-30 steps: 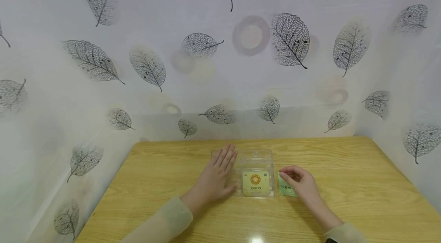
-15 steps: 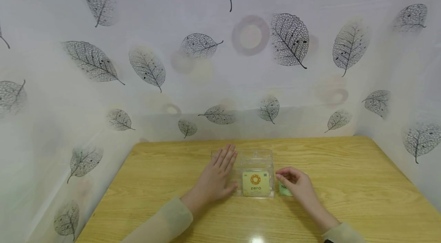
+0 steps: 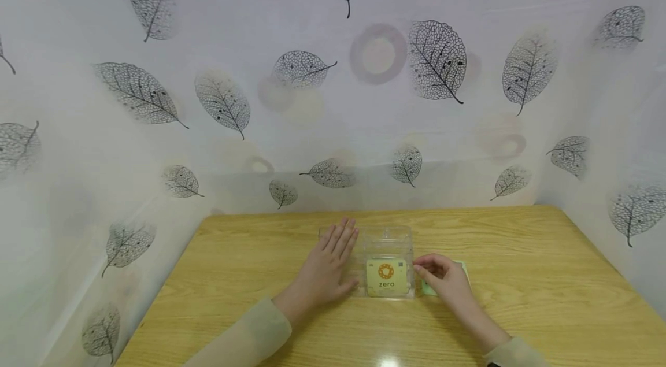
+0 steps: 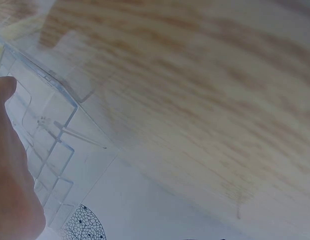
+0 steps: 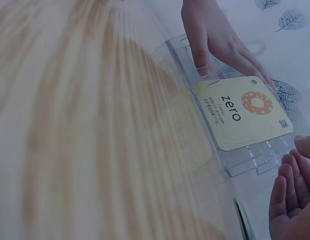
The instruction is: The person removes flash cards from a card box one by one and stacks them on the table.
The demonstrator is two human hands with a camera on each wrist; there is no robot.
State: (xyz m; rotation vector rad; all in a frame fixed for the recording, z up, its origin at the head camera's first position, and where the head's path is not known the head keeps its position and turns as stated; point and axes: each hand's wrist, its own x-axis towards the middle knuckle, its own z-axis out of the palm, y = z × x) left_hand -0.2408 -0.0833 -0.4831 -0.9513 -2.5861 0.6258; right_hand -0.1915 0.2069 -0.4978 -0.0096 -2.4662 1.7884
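Observation:
My left hand (image 3: pixel 329 266) lies flat with straight fingers on the left part of a clear plastic case (image 3: pixel 387 234). Its thumb side also shows over the case's moulded compartments (image 4: pixel 50 155) in the left wrist view. A pale yellow card (image 3: pixel 386 277) printed "zero" with an orange ring lies in the right part of the case. My right hand (image 3: pixel 444 277) is at the case's right edge, thumb and forefinger close together, the other fingers loosely curled (image 5: pixel 290 187); nothing shows between them. Under that hand a green card (image 3: pixel 462 266) lies on the table, mostly hidden.
The wooden table (image 3: pixel 234 274) extends around the case on all sides. Behind it hangs a pale curtain (image 3: pixel 333 124) with a leaf print, which also closes off the left and right sides.
My right hand has shifted slightly left, from over the green card to the case's edge. The card's lettering is now covered and its far right corner shows. My left hand stays still.

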